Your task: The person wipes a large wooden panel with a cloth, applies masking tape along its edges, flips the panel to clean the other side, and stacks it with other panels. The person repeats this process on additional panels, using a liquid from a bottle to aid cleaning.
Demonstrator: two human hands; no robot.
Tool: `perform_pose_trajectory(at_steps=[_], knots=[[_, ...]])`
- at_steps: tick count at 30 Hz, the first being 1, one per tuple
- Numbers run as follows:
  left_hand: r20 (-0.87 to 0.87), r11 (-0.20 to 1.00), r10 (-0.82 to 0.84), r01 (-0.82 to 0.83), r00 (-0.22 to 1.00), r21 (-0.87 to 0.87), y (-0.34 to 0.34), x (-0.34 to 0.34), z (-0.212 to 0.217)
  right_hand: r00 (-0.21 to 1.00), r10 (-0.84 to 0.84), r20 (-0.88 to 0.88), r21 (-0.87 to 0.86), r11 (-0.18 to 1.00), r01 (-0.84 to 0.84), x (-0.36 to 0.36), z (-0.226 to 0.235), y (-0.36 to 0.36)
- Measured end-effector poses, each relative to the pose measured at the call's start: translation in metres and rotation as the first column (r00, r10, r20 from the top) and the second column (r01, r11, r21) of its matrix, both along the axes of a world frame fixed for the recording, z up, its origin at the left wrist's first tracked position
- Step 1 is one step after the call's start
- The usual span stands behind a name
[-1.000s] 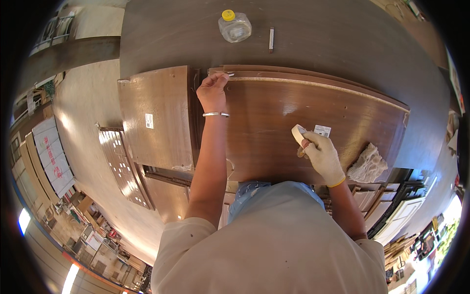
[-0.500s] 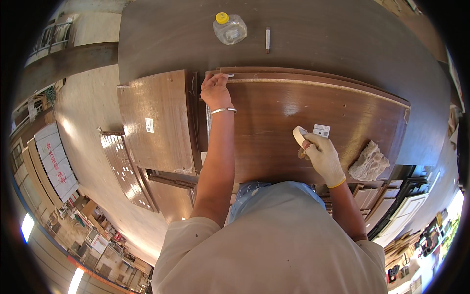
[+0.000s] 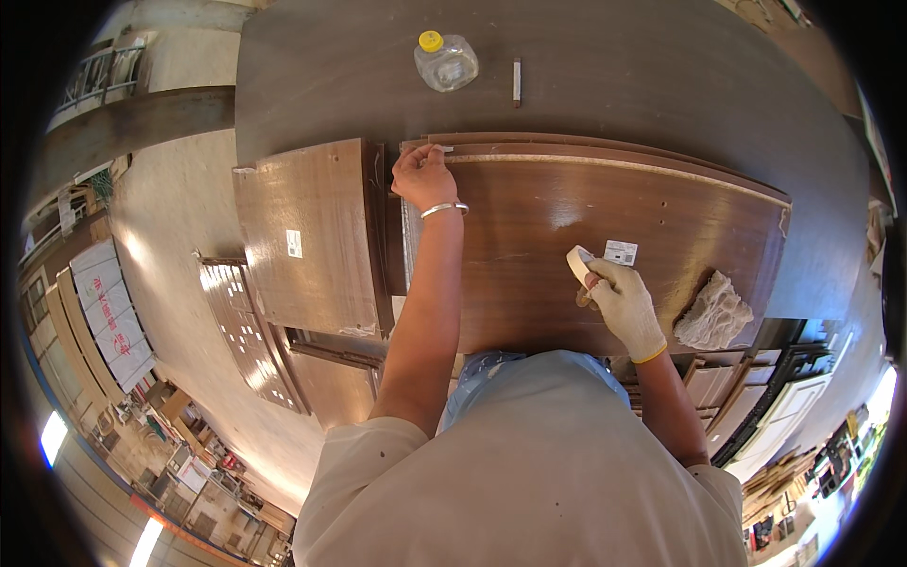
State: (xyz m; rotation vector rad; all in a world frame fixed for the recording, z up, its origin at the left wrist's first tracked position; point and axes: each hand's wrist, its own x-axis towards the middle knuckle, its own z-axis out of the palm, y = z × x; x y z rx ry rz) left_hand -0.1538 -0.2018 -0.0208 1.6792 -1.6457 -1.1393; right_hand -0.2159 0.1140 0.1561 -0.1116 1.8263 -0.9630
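My left hand (image 3: 422,178), bare with a metal bangle at the wrist, is at the far left corner of a brown wood-grain panel (image 3: 529,227). Its fingers are pinched together, and a small whitish strip (image 3: 447,149) sticks out from the fingertips against the panel's edge. My right hand (image 3: 624,307) wears a pale knit glove and grips a roll of cream tape (image 3: 579,266) above the panel. A printed label (image 3: 620,251) lies on the panel just beyond that hand. Right of the glove rests a crumpled whitish cloth (image 3: 715,312).
A clear plastic bottle (image 3: 447,64) with a yellow cap and a thin, pale-topped bar (image 3: 517,82) lie on the dark board (image 3: 605,71) beyond the panel. Another labelled brown panel (image 3: 312,217) is to the left. Stacked boards (image 3: 770,397) stand at the lower right.
My left hand has shifted very slightly to the right along the panel's corner, still pinched. My right hand keeps the tape roll in nearly the same place.
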Motion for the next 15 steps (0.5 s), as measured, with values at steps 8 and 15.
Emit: perform_pose_trajectory(at_steps=[8, 15], knots=[[0.059, 0.998, 0.050, -0.048, 0.997, -0.027, 0.006, -0.006, 0.012, 1.000, -0.016, -0.016, -0.017, 1.000, 0.016, 0.001, -0.003, 0.005], [-0.246, 0.949, 0.231, -0.163, 0.941, 0.269, -0.031, 0.007, 0.007, 0.999, -0.025, -0.027, -0.027, 0.999, 0.024, 0.004, -0.004, 0.013]])
